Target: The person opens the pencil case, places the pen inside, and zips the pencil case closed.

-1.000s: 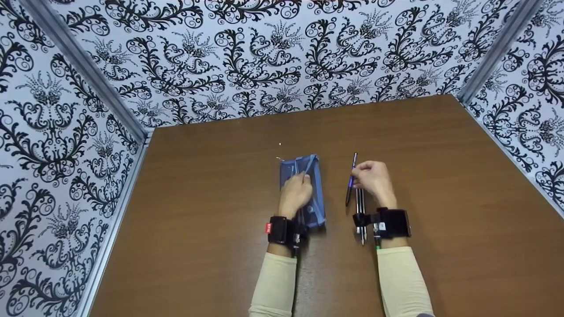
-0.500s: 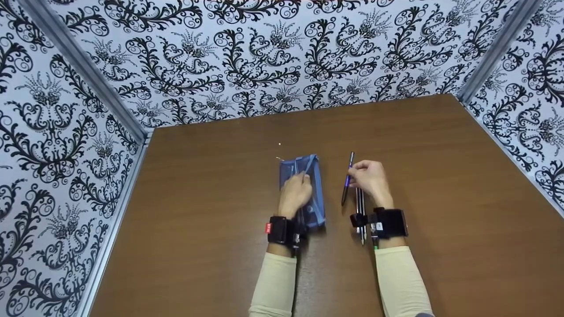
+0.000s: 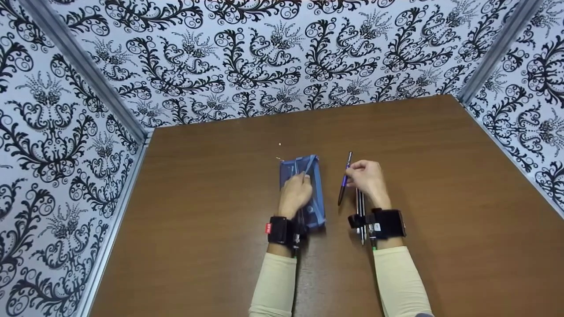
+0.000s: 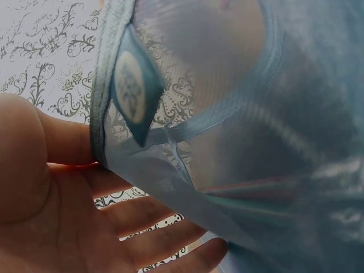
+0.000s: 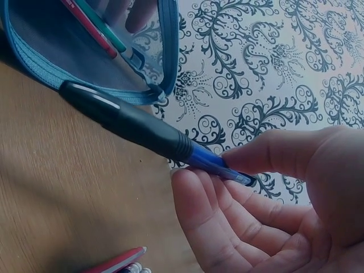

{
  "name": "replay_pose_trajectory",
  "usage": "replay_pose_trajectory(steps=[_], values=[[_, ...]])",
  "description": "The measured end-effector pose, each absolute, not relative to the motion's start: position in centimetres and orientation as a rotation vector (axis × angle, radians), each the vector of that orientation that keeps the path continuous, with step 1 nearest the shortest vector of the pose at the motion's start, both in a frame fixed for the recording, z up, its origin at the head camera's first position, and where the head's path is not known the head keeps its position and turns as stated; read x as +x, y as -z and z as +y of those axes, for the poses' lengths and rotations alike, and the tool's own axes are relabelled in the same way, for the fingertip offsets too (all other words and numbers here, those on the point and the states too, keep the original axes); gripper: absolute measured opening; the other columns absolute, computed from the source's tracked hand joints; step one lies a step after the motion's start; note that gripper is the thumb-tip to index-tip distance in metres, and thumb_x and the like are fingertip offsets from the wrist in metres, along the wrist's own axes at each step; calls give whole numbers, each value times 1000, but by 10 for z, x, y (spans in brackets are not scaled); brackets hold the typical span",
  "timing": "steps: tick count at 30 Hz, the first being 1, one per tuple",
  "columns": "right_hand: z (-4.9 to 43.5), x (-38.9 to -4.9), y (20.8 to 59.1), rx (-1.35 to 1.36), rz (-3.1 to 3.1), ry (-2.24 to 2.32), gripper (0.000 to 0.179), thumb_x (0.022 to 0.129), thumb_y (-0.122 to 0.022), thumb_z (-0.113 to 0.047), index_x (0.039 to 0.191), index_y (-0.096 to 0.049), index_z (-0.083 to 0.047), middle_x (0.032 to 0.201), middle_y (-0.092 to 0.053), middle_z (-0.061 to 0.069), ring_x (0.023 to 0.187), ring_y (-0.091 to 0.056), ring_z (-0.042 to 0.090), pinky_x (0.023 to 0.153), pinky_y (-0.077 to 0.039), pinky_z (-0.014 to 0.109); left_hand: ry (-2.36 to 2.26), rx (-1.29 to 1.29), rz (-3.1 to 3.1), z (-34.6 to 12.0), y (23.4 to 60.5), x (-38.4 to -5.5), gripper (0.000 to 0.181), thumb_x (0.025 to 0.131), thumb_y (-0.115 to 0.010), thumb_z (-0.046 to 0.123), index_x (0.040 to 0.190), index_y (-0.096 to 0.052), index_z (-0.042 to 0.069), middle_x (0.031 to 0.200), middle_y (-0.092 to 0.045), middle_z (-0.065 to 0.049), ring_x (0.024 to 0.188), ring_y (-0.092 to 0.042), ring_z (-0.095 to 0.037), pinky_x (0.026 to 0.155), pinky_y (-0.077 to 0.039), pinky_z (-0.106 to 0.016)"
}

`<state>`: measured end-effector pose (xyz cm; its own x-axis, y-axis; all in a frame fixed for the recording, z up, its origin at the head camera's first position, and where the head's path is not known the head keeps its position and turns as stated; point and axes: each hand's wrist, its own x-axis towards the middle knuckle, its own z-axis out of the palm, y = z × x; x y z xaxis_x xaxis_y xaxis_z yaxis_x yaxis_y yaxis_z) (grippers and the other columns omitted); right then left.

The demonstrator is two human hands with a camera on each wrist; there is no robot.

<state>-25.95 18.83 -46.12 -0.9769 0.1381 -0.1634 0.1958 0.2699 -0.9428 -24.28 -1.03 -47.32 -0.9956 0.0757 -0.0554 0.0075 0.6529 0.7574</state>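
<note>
Right wrist view: I see the right hand [image 5: 267,210] pinching the pen [image 5: 128,122] by its blue barrel, between thumb and fingers, the thick dark end sticking out towards the pouch [image 5: 34,62]. That pouch's mouth gapes, with a red pen [image 5: 91,28] and a green pen [image 5: 102,24] inside.

The relation I'm reading is pen to mouth: from the right hand, the pouch lies to the left, and on the head view the pen's long axis runs roughly along the pouch's length. The left hand [image 3: 297,193], nearer the pouch, grips its edge.

Right wrist alone, I'd see dark end overlapping rim; the head view shows bare table [image 3: 332,189] between them. It also shows slim writing tools [image 3: 361,204] under the right wrist. Only the left wrist view shows me the diamond-shaped tag [image 4: 135,85].
</note>
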Motion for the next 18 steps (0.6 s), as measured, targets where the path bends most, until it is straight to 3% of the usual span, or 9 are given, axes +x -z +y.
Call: replay_pose_trajectory(steps=[18], values=[[182,-260,461,297,2475,1814,25,92,-60,-1,112,-60,14,92,-69,15,67,-69,14,75,-61,34,-1241,69,2798,-10,471,-243,46,105,-37,24,142,-52,1,140,-57,-18,128,-55,-36,108,-42,-47]])
